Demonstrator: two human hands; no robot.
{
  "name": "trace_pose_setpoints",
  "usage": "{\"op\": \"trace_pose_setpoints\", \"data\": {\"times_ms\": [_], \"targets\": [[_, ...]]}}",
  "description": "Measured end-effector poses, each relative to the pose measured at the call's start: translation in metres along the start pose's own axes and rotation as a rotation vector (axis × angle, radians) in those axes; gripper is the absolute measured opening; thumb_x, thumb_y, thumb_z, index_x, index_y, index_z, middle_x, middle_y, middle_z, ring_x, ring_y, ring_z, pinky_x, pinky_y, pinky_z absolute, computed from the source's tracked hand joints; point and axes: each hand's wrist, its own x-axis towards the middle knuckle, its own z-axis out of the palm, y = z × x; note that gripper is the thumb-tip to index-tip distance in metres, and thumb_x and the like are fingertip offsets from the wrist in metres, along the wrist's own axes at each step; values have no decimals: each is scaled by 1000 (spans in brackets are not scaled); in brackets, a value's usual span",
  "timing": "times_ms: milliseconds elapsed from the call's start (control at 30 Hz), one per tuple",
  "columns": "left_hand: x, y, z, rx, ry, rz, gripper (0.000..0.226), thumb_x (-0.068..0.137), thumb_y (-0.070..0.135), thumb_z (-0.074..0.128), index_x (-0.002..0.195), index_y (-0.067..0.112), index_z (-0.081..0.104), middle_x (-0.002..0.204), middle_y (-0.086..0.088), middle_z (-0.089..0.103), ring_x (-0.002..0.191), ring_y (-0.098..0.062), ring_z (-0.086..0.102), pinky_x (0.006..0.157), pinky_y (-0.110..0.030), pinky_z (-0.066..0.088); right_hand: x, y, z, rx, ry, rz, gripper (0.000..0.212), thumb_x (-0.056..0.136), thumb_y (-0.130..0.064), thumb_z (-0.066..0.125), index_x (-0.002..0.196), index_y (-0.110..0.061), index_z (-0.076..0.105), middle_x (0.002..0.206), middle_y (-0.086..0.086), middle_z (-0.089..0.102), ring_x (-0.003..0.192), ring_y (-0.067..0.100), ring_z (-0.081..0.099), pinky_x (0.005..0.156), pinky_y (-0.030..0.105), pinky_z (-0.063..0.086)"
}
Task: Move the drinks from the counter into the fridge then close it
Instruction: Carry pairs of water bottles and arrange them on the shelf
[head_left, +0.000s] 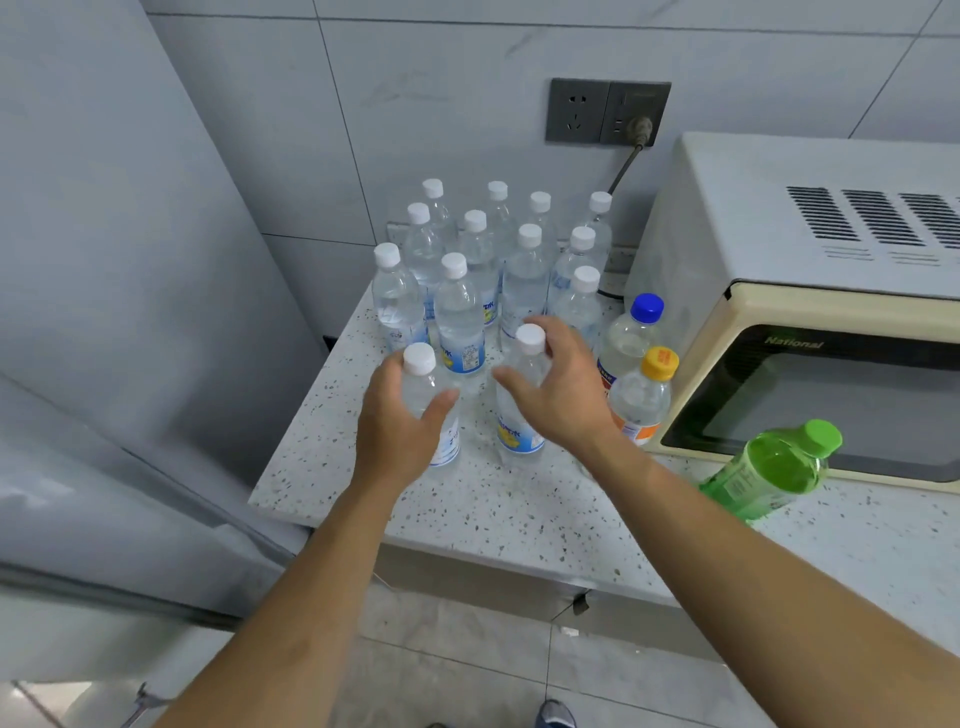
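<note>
Thirteen white-capped bottles (459, 312), one blue-capped (631, 332), one orange-capped (644, 395), one green (769, 470).

You see clear glossy plastic bottles (457, 312) with matt white caps at frame centre, on a speckled, polished stone counter (519, 514); glossy wall tiles (441, 78) above.

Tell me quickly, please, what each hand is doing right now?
Left hand: grips the front-left water bottle.
Right hand: fingers curled around the front-right water bottle.
</note>
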Motion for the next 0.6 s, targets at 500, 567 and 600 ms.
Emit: {"op": "trace_pose_setpoints", "data": {"times_ms": [500,567,600], "targets": [[-23,-57,25,-193,-142,-348,68,70,44,81,126,43,44,108,26,56,97,3,54,67,-16,40,-49,53,47,297,1,427,73,70,-35,87,130,-34,45,116,-15,59,107,11,59,93,36,52],[-31,-57,23,-204,-143,-330,65,66,50,79,123,43,48,107,25,58,97,2,56,68,-17,41,-63,51,44,322,9,400,68,70,-34,87,124,-38,47,114,-20,60,103,4,59,87,28,49],[-37,-58,22,-227,-144,-334,65,64,54,77,122,43,50,106,24,60,96,2,58,69,-17,43,-71,51,42,337,2,390,66,71,-32,86,125,-37,48,115,-19,61,104,4,59,87,27,49]]}}
